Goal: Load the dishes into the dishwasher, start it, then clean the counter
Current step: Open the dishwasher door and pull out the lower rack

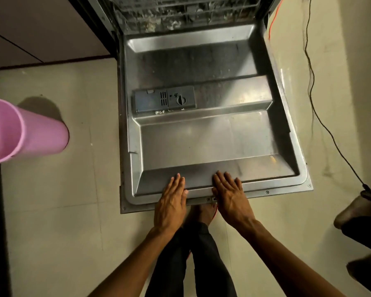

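Both hands flat on the dishwasher door's front edge

Our left hand (171, 198) & right hand (230, 195) lie released, fingers straight, at 6 o'clock on the lowered door (201, 136); rack (180, 11) at 12. Imo flat palms could slip, w/ the door dropping or slamming.

Flat hands (199, 200) on dishwasher door (204, 138)

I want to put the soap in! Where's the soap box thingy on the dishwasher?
Find the big shiny dishwasher door lying open and flat above the floor. On its inner side, left of the middle, sits the detergent dispenser. It is the only dark grey plastic rectangle on the bare metal, with a round knob at its right end.
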A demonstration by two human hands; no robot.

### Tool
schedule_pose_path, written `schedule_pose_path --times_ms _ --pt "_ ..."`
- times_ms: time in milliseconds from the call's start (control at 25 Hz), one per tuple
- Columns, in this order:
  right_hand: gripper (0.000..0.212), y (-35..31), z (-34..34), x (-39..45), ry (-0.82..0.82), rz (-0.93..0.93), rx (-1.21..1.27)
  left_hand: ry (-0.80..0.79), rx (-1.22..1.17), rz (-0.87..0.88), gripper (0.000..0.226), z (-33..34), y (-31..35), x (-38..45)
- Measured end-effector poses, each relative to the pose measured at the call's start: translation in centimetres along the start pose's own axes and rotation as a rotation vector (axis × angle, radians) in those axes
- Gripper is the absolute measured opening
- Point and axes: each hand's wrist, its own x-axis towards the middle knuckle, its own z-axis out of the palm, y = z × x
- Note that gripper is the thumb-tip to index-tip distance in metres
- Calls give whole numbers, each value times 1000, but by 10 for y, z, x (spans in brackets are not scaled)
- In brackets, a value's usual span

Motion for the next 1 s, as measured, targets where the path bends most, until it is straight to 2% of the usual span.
schedule_pose_path --times_ms 80,160,400,800,1000 --pt "74 6 18 9 -19 7 -5 -11 17 5 50 17 -11 8" --pt "70 12 33 16 -19 9 2 -12 7 -3 50 30 -20 15" --pt "93 28 71 43 -13 5 11 -3 18 -15 50 62 -43 38" --pt "86 39 90 58 -37 6 2 -55 33 -31 51 77 -50 54" --pt "92 28 65 61 -97 36 -27 -130 37 -75 54 64 -39 57"
